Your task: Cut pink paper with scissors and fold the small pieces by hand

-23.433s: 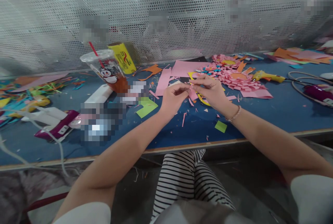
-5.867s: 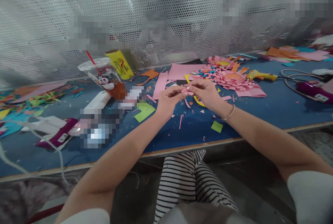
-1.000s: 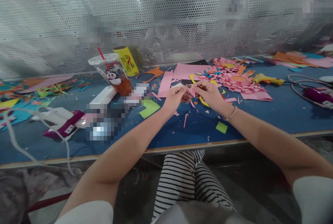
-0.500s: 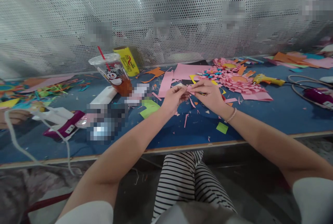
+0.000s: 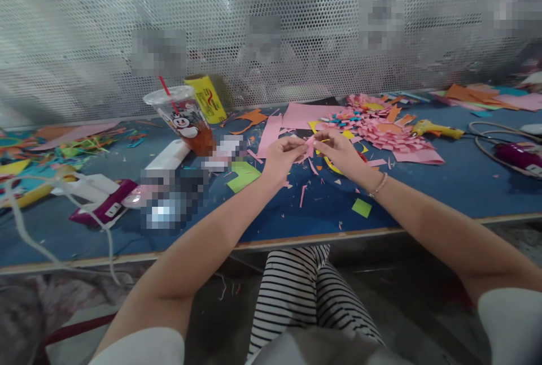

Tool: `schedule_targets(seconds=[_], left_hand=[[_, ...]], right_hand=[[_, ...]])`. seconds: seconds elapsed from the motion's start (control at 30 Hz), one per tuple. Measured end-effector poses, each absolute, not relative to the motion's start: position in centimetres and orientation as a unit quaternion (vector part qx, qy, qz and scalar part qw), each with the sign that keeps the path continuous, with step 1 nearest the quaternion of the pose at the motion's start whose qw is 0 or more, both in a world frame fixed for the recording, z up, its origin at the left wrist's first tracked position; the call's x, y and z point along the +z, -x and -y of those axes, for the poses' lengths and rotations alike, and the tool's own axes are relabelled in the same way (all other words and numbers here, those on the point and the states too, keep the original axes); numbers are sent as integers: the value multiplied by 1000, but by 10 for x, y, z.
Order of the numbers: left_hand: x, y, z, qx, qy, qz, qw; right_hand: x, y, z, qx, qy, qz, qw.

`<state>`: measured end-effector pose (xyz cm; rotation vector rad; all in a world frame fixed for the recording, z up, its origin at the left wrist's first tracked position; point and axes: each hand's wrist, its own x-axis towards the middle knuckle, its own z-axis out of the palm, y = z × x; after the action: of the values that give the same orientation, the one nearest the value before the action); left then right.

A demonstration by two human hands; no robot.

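Between my two hands is a small piece of pink paper [image 5: 310,144], held just above the table. The fingers of my left hand [image 5: 284,156] pinch its left side. My right hand [image 5: 339,153], with a bracelet at the wrist, grips its right edge between thumb and fingers. Behind the hands lie a pink paper sheet [image 5: 305,112] and a pink strip [image 5: 270,136]. To the right sits a cluster of pink fringed paper flowers [image 5: 383,138]. Thin pink offcuts and a green paper square [image 5: 362,207] are scattered nearer me.
A plastic cup [image 5: 184,119] with a red straw stands left of my hands, before a yellow can [image 5: 207,99]. A yellow glue gun [image 5: 438,129] lies right. Purple power strips [image 5: 105,204] with cables rest on the blue table [image 5: 262,224]. Perforated metal [image 5: 296,26] rises behind.
My right fingers have shifted and opened up slightly, so more of the pink paper shows between my hands. At far left, another person's hand has left, and a yellow glue gun shows there.
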<state>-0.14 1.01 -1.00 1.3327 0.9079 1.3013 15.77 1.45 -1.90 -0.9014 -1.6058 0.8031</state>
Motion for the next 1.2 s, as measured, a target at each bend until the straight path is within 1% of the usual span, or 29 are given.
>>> schedule_targets(seconds=[0.1, 0.23, 0.33, 0.5, 0.67, 0.77, 0.93, 1.03, 1.1, 1.2], left_hand=[[-10, 0, -9, 536, -572, -374, 497], [-9, -3, -5, 510, -588, -369, 507], [-9, -3, -4, 491, -604, -370, 508], [-8, -2, -5, 483, -638, -385, 459], [-7, -1, -4, 481, -673, -387, 408], [-7, 0, -5, 485, -667, -393, 406], [-10, -2, -6, 469, -660, -372, 454], [-11, -3, -6, 462, -654, -373, 469], [-12, -2, -7, 461, -653, -381, 465], [-13, 0, -12, 477, -636, -393, 463]], right_hand=[[-19, -157, -16, 335, 385, 686, 519], [-18, -158, -14, 332, 383, 670, 543], [-16, -158, -12, 355, 369, 669, 538], [-16, -158, -10, 375, 363, 675, 521], [-13, -158, -12, 377, 387, 639, 547], [-12, -159, -12, 379, 397, 632, 546], [-13, -161, -11, 273, 393, 706, 522], [-10, -164, -12, 231, 407, 726, 504], [-6, -171, -14, 174, 429, 761, 455], [-1, -187, -19, 19, 501, 803, 324]])
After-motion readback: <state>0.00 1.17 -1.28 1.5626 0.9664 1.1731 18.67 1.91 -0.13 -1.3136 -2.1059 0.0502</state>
